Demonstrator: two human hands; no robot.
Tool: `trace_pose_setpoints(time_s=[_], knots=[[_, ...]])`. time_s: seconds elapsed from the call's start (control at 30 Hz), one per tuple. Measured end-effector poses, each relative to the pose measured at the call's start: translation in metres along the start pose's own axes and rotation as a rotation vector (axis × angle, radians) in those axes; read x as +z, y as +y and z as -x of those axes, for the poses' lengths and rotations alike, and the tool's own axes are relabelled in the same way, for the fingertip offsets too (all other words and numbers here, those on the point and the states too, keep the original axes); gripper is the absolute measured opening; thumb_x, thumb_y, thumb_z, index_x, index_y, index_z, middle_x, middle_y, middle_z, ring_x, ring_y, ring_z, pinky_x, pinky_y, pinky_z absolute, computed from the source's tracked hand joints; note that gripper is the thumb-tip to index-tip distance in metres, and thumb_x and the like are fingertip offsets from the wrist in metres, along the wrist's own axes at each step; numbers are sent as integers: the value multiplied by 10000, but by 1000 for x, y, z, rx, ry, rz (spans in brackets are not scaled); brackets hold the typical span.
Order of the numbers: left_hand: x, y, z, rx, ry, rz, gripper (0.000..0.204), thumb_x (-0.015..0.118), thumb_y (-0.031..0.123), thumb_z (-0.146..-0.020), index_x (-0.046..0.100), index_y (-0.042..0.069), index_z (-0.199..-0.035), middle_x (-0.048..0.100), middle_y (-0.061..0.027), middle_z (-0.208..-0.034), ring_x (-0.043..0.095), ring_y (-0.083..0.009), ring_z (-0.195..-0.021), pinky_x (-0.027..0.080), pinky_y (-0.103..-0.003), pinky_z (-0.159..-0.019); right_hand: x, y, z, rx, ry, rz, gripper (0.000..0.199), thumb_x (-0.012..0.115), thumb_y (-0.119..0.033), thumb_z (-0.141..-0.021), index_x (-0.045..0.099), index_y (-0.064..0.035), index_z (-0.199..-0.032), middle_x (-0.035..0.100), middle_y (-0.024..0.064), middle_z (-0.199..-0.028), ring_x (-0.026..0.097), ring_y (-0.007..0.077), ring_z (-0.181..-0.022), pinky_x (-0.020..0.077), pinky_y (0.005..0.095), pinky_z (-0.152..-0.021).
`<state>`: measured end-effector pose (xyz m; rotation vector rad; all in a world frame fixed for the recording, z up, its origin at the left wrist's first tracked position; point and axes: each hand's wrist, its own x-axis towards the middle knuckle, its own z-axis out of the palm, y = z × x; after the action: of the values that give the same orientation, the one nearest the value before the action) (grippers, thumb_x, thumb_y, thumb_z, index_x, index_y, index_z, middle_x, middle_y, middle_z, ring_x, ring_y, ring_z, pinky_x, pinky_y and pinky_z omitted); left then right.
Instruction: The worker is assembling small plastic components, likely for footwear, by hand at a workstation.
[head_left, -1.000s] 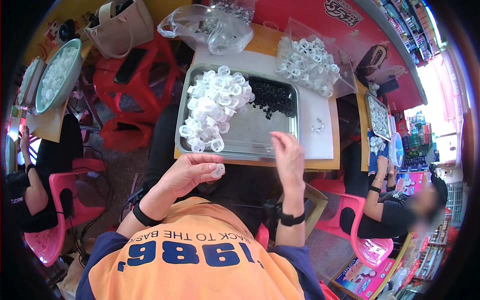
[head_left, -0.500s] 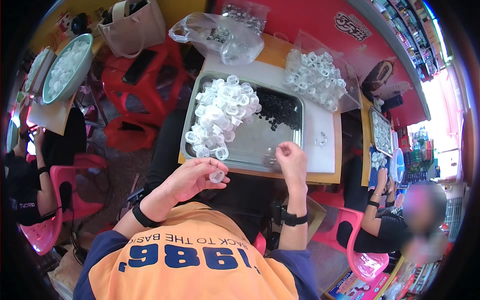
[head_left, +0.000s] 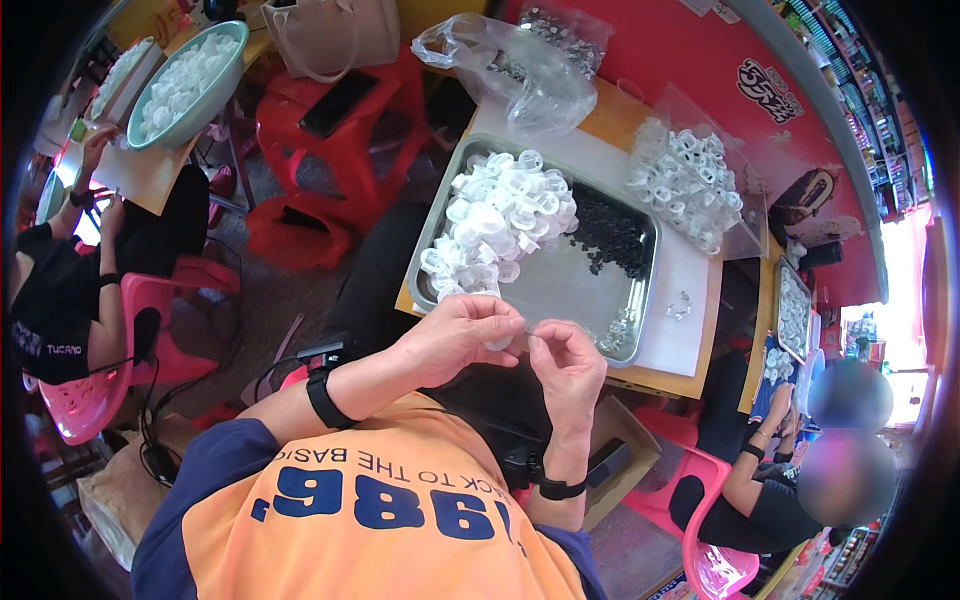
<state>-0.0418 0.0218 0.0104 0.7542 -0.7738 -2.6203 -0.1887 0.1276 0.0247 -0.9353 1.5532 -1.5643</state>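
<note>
My left hand (head_left: 460,338) and my right hand (head_left: 565,362) meet at the near edge of a metal tray (head_left: 590,285). The left hand pinches a small white plastic cap (head_left: 500,340). The right hand's fingertips touch that cap with a tiny piece that is too small to make out. A heap of white plastic caps (head_left: 495,220) fills the tray's left side. A patch of small black pieces (head_left: 610,235) lies at the tray's far right. A few clear finished pieces (head_left: 618,332) sit in the tray's near right corner.
A clear bag of white rings (head_left: 685,180) and a crumpled plastic bag (head_left: 520,65) lie beyond the tray. Red stools (head_left: 320,130) stand to the left. A person in black (head_left: 70,290) sits at left. Two more people sit at lower right. A bowl of white caps (head_left: 185,80) is far left.
My right hand has come down from over the tray toward me and joined my left hand. The left hand has kept the white cap and risen a little.
</note>
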Motion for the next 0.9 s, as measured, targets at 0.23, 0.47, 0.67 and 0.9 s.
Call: trace_pose_setpoints(time_s=[0.23,0.47,0.67,0.9], knots=[[-9,-1,1,-107,1,114,170,661,185,-953,647,18,-981,635,-37,-904,630,-115,-802,566,-236,-691,1,-4,-1,-187,-53,310,124,683,78,-823,641,22,-925,666,78,-928,624,115,-762,526,245,-701],[-11,-3,-1,-114,11,153,159,693,167,-930,656,14,-955,639,-38,-887,601,-100,-745,507,-214,-610,4,-3,1,-249,-27,383,150,703,83,-804,651,15,-928,672,90,-923,631,138,-745,529,254,-688],[-11,-7,-2,-113,14,165,139,699,153,-923,667,18,-929,640,-29,-843,603,-100,-733,502,-211,-610,5,-5,2,-276,-52,486,160,723,70,-800,653,3,-927,674,93,-922,653,177,-769,536,276,-691],[-12,-5,-2,-134,15,159,135,704,143,-913,671,12,-921,641,-36,-838,603,-107,-728,489,-211,-598,2,-3,0,-439,-116,704,206,728,68,-775,634,-8,-942,647,119,-915,651,284,-824,542,342,-714]])
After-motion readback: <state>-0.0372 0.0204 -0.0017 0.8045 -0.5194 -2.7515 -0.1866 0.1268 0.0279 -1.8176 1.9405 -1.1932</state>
